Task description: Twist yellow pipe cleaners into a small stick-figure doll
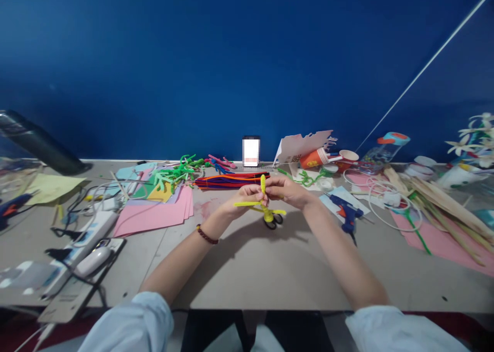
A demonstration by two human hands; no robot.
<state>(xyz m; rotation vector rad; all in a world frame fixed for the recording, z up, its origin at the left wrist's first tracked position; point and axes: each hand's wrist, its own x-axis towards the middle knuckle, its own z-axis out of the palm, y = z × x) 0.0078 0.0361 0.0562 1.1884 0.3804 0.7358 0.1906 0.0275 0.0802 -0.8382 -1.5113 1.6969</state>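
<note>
Between my two hands, above the middle of the table, is a yellow pipe-cleaner figure with strands sticking out to either side and a coiled tip upward. My left hand pinches it from the left near the upper coil. From the right, the fingers of my right hand close on the same upper part. Black scissor handles show just below and behind the figure; their blades are hidden. Behind my hands lies a bundle of red, orange and purple pipe cleaners.
A phone stands against the blue wall. Green pipe-cleaner pieces and pink paper lie left, near a power strip with cables. To the right are a blue glue gun, red paper cups and a coiled white cable.
</note>
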